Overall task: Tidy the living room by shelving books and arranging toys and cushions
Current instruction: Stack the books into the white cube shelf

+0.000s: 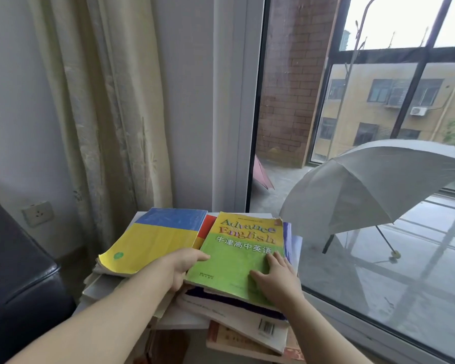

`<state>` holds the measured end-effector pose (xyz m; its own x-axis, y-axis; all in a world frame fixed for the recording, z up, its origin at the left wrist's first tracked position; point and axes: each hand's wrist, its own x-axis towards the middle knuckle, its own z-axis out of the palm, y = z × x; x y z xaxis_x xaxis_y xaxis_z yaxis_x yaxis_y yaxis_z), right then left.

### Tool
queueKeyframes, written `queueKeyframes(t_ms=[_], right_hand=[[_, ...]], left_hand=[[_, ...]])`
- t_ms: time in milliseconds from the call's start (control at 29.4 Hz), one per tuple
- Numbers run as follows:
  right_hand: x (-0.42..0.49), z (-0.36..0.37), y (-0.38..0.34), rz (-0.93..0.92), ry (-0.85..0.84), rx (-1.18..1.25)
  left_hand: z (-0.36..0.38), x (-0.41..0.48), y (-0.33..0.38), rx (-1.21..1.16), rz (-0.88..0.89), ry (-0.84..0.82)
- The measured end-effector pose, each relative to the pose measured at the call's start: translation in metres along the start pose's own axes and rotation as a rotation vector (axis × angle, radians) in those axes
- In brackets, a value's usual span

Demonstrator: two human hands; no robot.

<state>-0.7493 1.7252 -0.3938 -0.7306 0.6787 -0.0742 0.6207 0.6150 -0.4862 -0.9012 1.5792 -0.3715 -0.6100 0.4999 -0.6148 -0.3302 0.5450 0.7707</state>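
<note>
Left hand [181,267] fingers [199,256] clamp green book [234,258] at its left edge, thumb on top. Right hand [275,278] fingers [273,260] straight, apart, flat on cover. Book tops messy stack [247,319] at tabletop [135,216] right edge. Best to lift level so lower books don't slide.

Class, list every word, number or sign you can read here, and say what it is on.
"Advance" and "English": top of the green book cover.
"牛津高中英语": same cover, below.
Too blurred: small print lower on that cover; barcode digits on the white book; round sticker on the yellow book.
</note>
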Motion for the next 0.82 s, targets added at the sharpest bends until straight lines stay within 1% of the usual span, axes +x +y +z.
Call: queueKeyframes(t_ms=[34,102,170,204,272,374,442,545,579,613,681,715,749,783,817], right_hand=[[-0.001,0.001,-0.002,-0.004,-0.004,0.006],[0.000,0.001,0.000,-0.008,0.003,0.024],[-0.001,0.000,0.001,-0.003,-0.005,0.030],[-0.001,-0.001,0.003,0.003,-0.011,0.020],[-0.001,0.000,0.008,0.009,0.008,0.014],[-0.002,0.005,0.015,-0.013,0.021,0.110],[-0.003,0.005,0.018,-0.003,0.028,0.297],[0.003,-0.001,0.026,0.153,0.178,0.695],[0.005,-0.007,0.025,0.187,0.200,0.802],[0.006,-0.014,0.014,0.191,0.181,0.939],[0.008,-0.033,-0.003,0.123,0.053,1.246],[0.007,-0.043,-0.016,0.081,-0.001,1.349],[0.005,-0.052,-0.027,0.041,-0.027,1.397],[0.002,-0.061,-0.039,-0.010,-0.014,1.422],[0.000,-0.066,-0.047,-0.048,0.043,1.440]], left_hand=[[-0.001,-0.003,0.002,-0.024,-0.016,0.016],[0.004,-0.002,0.006,-0.092,0.000,-0.016],[0.008,-0.004,0.009,-0.086,0.006,0.000],[0.013,-0.005,0.009,-0.101,0.048,0.026],[0.023,-0.010,0.006,-0.106,0.165,0.151],[0.035,-0.033,0.003,-0.166,0.382,0.200],[0.035,-0.046,0.003,-0.260,0.479,0.186],[0.031,-0.072,0.006,-0.374,0.563,0.136],[0.027,-0.079,0.007,-0.413,0.592,0.105],[0.018,-0.090,0.008,-0.430,0.624,0.078],[0.009,-0.099,0.011,-0.457,0.676,0.020],[0.002,-0.102,0.012,-0.458,0.712,0.015],[-0.004,-0.105,0.012,-0.443,0.747,0.028],[-0.011,-0.107,0.014,-0.413,0.790,0.059],[-0.017,-0.107,0.013,-0.345,0.822,0.119]])
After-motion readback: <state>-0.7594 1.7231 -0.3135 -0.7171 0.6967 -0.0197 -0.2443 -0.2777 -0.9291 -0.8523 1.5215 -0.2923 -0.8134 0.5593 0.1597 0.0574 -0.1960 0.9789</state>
